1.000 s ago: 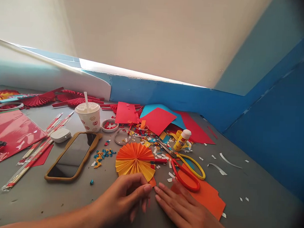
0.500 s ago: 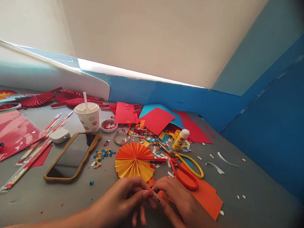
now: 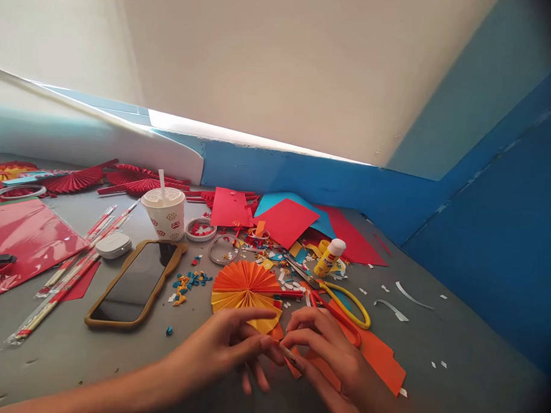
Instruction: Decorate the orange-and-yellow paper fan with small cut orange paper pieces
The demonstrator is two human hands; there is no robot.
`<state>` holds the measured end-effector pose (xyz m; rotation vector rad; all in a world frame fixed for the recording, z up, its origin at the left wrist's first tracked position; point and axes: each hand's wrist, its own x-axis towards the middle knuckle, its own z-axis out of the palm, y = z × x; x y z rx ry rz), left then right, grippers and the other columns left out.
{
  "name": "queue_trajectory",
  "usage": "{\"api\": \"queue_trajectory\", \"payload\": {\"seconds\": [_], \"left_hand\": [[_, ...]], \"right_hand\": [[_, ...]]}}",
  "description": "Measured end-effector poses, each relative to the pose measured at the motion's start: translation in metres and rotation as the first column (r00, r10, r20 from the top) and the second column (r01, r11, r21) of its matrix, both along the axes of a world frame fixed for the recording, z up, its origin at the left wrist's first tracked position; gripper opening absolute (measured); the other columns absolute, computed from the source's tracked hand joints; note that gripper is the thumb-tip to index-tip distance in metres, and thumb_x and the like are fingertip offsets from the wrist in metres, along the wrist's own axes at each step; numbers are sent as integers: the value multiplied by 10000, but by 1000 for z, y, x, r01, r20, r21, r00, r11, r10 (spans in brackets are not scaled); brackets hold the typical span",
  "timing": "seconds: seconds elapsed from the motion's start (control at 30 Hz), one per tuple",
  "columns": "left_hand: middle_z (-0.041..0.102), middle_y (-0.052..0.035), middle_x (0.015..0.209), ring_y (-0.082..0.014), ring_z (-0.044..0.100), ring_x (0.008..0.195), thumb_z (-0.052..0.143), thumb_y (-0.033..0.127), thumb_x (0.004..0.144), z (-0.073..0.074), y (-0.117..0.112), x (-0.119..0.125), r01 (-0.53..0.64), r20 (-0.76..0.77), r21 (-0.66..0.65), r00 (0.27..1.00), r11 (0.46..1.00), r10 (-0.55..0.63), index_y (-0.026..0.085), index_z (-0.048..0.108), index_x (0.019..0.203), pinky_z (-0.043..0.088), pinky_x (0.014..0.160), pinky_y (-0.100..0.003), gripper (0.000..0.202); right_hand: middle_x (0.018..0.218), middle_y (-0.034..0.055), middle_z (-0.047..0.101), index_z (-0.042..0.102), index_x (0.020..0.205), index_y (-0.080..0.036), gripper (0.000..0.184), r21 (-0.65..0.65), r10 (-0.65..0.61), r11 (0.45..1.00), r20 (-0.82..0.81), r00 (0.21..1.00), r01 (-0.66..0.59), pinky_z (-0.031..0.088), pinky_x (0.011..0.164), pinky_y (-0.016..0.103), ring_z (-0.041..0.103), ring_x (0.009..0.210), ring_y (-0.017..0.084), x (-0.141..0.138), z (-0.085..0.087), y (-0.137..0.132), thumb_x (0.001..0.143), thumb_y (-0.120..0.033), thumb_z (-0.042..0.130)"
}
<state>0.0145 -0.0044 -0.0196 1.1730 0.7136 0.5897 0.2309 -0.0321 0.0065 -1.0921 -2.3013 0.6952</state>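
Your left hand (image 3: 225,344) and right hand (image 3: 331,353) meet fingertip to fingertip, both pinching a small strip (image 3: 291,354) over the worktop (image 3: 442,357). The fan (image 3: 243,283) lies just beyond your fingers.

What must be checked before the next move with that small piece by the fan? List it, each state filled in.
1. Piece pinched from both sides: ok, the left hand and right hand meet on it at the fingertips.
2. What the piece is: cannot tell, too small.
3. Fan flat on the table: ok.
4. Scissors apart from the right hand: not ok, the red handle runs right behind its knuckles.
5. Glue capped: ok.
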Motion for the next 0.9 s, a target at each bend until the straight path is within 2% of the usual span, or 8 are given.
{"api": "queue_trajectory", "payload": {"seconds": [0.1,0.13,0.2,0.23,0.33,0.6,0.8,0.9], "left_hand": [[716,-38,765,-93,605,497,473,423,952,16,19,-16,-63,-180,282,977,957,117,166,496,1210,437,432,-161,364],[700,-24,742,-91,591,503,414,412,979,20,28,-23,-70,-264,455,942,888,209,165,510,1183,424,432,-160,335],[682,-9,734,-102,599,547,305,352,1016,26,47,-39,40,-401,795,783,605,475,167,506,1188,465,498,-187,323],[686,-23,778,-123,620,621,327,325,1012,27,57,-47,70,-403,842,740,534,538,168,514,1192,494,583,-223,303],[672,-94,1037,-200,634,895,400,245,981,24,79,-69,177,-430,885,664,431,611,180,631,1070,482,794,-326,257],[674,-85,950,-249,600,958,499,125,896,7,93,-82,379,-496,867,588,324,638,189,688,866,446,821,-367,203],[671,-62,946,-236,589,935,515,224,934,20,85,-67,201,-356,934,617,297,702,183,611,919,427,837,-371,106],[658,-31,928,-178,606,854,477,293,964,28,69,-54,75,-274,950,669,304,691,199,549,980,455,756,-289,119]], "right_hand": [[1055,43,565,611,1001,-259,198,-85,-18,996,13,1000,19,511,901,290,583,1027,163,1,8,-3,932,-111,498],[1046,41,575,619,984,-257,183,-114,-15,993,19,1000,17,521,887,283,592,1014,161,1,9,-5,935,-122,506],[1033,37,598,631,950,-252,149,-157,21,987,51,998,-13,539,861,269,607,991,160,0,9,-8,931,-141,534],[1027,38,609,637,941,-248,135,-166,48,985,75,996,-35,545,855,268,612,982,162,0,8,-9,926,-146,550],[999,47,627,651,930,-238,114,-125,116,987,173,978,-95,550,862,290,618,960,173,2,4,-10,916,-157,572],[963,59,634,639,918,-248,168,58,51,996,277,959,-70,581,806,329,625,896,199,5,10,-3,921,-152,502],[1138,60,597,564,1201,-267,292,228,-29,974,117,993,1,546,889,377,592,1056,220,-12,29,24,916,-206,582],[1176,81,575,495,1339,-251,399,435,-67,898,-21,998,69,496,958,439,556,1124,238,-27,32,49,946,-245,560]]}}
